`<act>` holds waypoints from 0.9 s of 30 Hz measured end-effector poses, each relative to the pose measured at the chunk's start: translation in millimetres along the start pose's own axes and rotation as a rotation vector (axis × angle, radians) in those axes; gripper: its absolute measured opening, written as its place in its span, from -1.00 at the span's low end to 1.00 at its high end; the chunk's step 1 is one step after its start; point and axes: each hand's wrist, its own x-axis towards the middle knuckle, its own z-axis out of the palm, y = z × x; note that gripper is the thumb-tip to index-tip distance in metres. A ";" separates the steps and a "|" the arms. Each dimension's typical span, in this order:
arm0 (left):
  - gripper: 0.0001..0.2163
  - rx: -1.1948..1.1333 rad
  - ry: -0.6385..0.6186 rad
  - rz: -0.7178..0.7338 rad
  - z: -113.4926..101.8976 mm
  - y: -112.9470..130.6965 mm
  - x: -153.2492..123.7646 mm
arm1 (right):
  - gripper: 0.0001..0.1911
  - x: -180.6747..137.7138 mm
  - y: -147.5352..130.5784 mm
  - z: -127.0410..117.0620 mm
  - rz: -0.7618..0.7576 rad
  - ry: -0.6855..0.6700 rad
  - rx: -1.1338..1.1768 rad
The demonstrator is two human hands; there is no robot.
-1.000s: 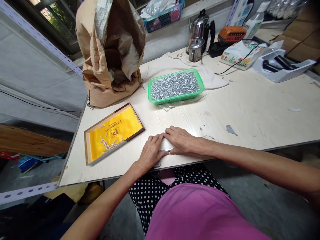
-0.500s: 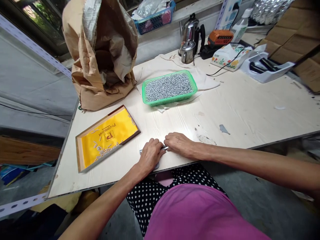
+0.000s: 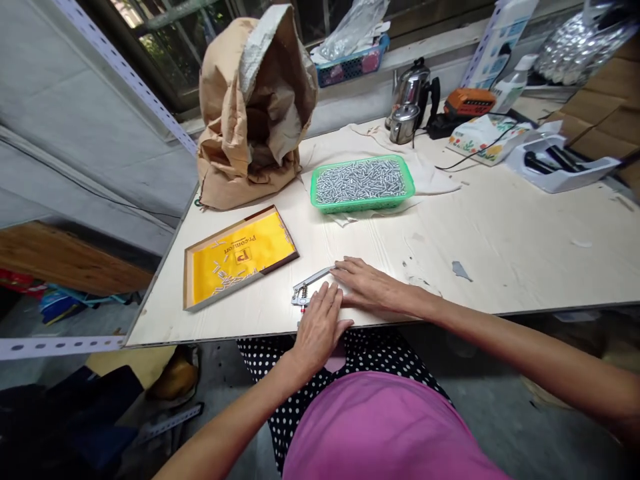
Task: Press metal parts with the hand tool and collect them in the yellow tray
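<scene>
Near the table's front edge is a metal spring-loaded hand lever tool (image 3: 303, 293), its long arm raised at an angle with a coil spring beneath. My left hand (image 3: 320, 327) lies over the tool's lower part, fingers stretched out and together, thumb apart. Just right of it, my right hand (image 3: 367, 283) has its fingers extended, fingertips touching the end of the raised arm. Whatever lies under both palms is hidden. To the left, a shallow box (image 3: 207, 257) with a yellow lining holds several small silver pins (image 3: 231, 283). Farther back, a green basket (image 3: 364, 207) is full of similar pins.
A large brown paper bag (image 3: 225, 160) stands at the back left. A steel kettle (image 3: 413, 90), a small metal pot (image 3: 404, 125), an orange battery (image 3: 469, 102), a tissue pack (image 3: 483, 140) and a white tray (image 3: 565, 179) line the back right. A grey scrap (image 3: 461, 271) lies right.
My hands were closed together over the tool; now their fingers are stretched out and its raised arm and spring show. The view has shifted, so the table items appear farther right.
</scene>
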 end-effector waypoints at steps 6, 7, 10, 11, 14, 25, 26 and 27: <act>-0.47 0.017 0.013 -0.046 11.8 13.8 -8.6 | -0.81 32.9 5.7 5.2 0.142 -0.068 -0.156; -0.47 0.015 0.024 -0.039 12.3 14.4 -9.6 | -0.85 40.8 8.7 5.7 0.162 -0.082 -0.176; -0.47 -0.006 0.043 -0.030 12.6 14.8 -12.3 | -0.87 61.3 16.0 3.8 0.171 -0.112 -0.211; -0.46 -0.017 0.043 -0.030 12.7 14.4 -12.5 | -0.87 66.5 16.0 1.9 0.177 -0.121 -0.223; -0.42 -0.049 0.047 -0.027 14.8 12.2 -11.2 | -0.87 77.7 1.4 -5.0 0.182 -0.129 -0.258; -0.84 -0.247 0.262 0.332 -39.4 25.8 -43.3 | -0.85 99.6 -64.4 21.4 -0.600 -0.262 -0.154; -0.85 -0.224 0.323 0.315 -51.1 15.9 -46.5 | -0.86 99.9 -62.3 24.2 -0.626 -0.241 -0.135; -0.85 -0.192 0.382 0.254 -62.3 0.8 -48.4 | -0.87 99.4 -60.5 26.8 -0.643 -0.216 -0.101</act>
